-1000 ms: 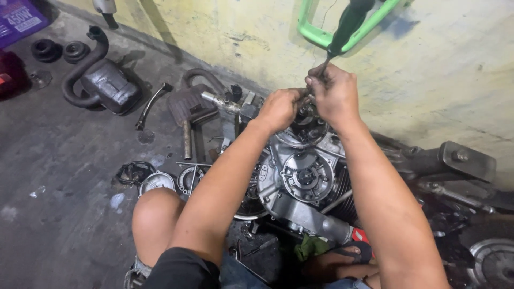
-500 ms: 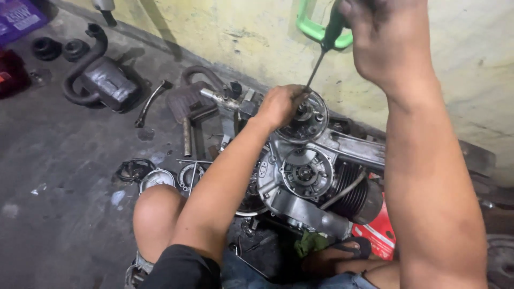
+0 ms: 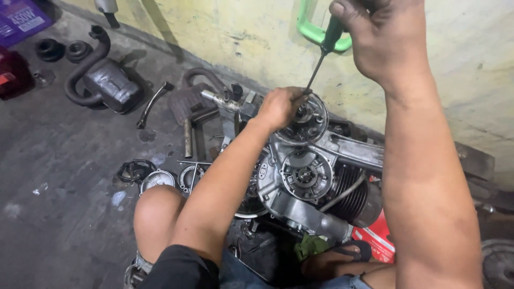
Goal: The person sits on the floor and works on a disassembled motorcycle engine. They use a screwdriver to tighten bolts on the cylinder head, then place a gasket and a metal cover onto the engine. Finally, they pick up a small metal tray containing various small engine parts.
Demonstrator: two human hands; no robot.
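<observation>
Noted an exhaust muffler (image 3: 107, 80) on the floor, well left of the engine (image 3: 310, 176). Clamped the left hand (image 3: 281, 107) on the round plate (image 3: 316, 115) atop the engine, fingers curled over its rim. Set the screwdriver (image 3: 324, 51) tip on that plate, shaft slanting upward. Wrapped the right hand (image 3: 385, 37) tightly around the green handle, above the engine. Probably called for a steadied plate and straight, firm pressure.

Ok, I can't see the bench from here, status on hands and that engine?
Right hand gripping screwdriver, tip down at round engine plate. Left hand steadying the plate. Nothing blocking; loose parts lie apart on floor.
</observation>
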